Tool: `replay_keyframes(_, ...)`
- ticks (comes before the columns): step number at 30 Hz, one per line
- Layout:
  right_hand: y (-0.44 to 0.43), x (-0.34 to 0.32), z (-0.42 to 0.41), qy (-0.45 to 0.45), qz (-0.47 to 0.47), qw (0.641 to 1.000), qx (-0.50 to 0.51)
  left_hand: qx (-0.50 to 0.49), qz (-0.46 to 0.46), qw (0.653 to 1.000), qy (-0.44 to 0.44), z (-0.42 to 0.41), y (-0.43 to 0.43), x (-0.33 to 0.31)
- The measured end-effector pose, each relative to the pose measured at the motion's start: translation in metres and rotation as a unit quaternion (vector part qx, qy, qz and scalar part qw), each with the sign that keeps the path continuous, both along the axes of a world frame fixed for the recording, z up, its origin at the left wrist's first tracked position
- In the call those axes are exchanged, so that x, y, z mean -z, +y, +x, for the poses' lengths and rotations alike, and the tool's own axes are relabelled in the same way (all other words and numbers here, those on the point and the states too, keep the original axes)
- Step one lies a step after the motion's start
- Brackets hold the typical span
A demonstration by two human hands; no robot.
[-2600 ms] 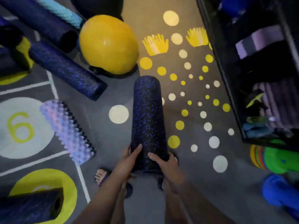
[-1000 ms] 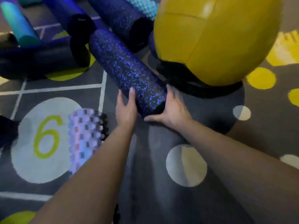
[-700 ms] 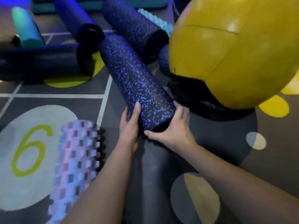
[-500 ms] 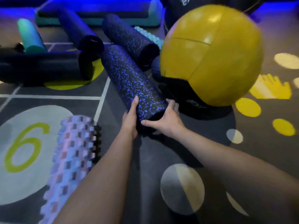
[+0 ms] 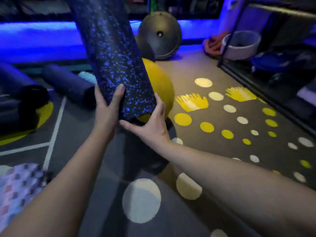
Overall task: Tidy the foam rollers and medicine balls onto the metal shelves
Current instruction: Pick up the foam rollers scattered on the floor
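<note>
No word, number or brand name can be read here. The only signs are painted on the floor mat (image 5: 205, 147): two yellow handprints (image 5: 192, 103) among yellow and pale dots (image 5: 183, 119), and white lines (image 5: 56, 120) at the left.

Dim room, blue glow from behind, motion blur, wide-angle edge distortion

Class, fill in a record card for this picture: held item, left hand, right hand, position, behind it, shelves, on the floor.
Held item: speckled foam roller
Left hand: grips its lower end
Right hand: holds its bottom edge, thumb underneath
Position: off the floor, tilted
Behind it: yellow medicine ball
Shelves: metal shelves, far right
On the floor: dark rollers at left, bumpy roller lower left
</note>
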State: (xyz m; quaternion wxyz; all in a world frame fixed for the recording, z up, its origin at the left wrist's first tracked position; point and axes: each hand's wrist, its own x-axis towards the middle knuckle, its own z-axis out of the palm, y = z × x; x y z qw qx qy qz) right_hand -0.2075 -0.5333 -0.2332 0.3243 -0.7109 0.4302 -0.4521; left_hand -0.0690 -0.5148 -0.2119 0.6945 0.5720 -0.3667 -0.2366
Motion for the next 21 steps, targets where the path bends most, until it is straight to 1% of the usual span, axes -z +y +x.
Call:
replay_keyframes(2, -0.014, -0.013, -0.034, -0.049, 0.034, 0.996, 0.059, 0.081, 0.027, 0.995, -0.054, -0.030, -0.028, -0.020)
replay_keyframes(4, -0.022, -0.010, -0.079, -0.078, 0.051, 0.987, 0.127, 0.169, 0.061, 0.980, -0.090, -0.072, -0.046, -0.019)
replay_keyframes(6, -0.019, 0.007, -0.130, -0.078, 0.077, 0.975, 0.195, 0.256, 0.100, 0.957, -0.095, -0.120, -0.057, 0.001)
replay_keyframes(8, -0.006, 0.031, -0.185, -0.062, 0.111, 0.956, 0.266, 0.315, 0.138, 0.932, -0.111, -0.176, -0.060, 0.029)
replay_keyframes(12, 0.038, 0.073, -0.272, -0.055, 0.181, 0.897, 0.399, 0.423, 0.175, 0.880, -0.126, -0.280, -0.046, 0.088)
replay_keyframes(16, 0.064, 0.108, -0.324, -0.018, 0.196, 0.848, 0.492, 0.464, 0.208, 0.845, -0.169, -0.344, -0.042, 0.127)
replay_keyframes(18, 0.066, 0.113, -0.335, 0.002, 0.252, 0.806, 0.535, 0.481, 0.192, 0.830, -0.208, -0.368, -0.032, 0.120)
replay_keyframes(19, 0.066, 0.112, -0.335, 0.038, 0.274, 0.789, 0.549, 0.490, 0.183, 0.821, -0.230, -0.378, -0.028, 0.118)
replay_keyframes(20, 0.068, 0.108, -0.334, 0.096, 0.264, 0.785, 0.551, 0.494, 0.179, 0.813, -0.251, -0.385, -0.024, 0.116)
replay_keyframes(21, 0.069, 0.104, -0.332, 0.169, 0.213, 0.800, 0.535, 0.485, 0.177, 0.814, -0.266, -0.389, -0.023, 0.116)
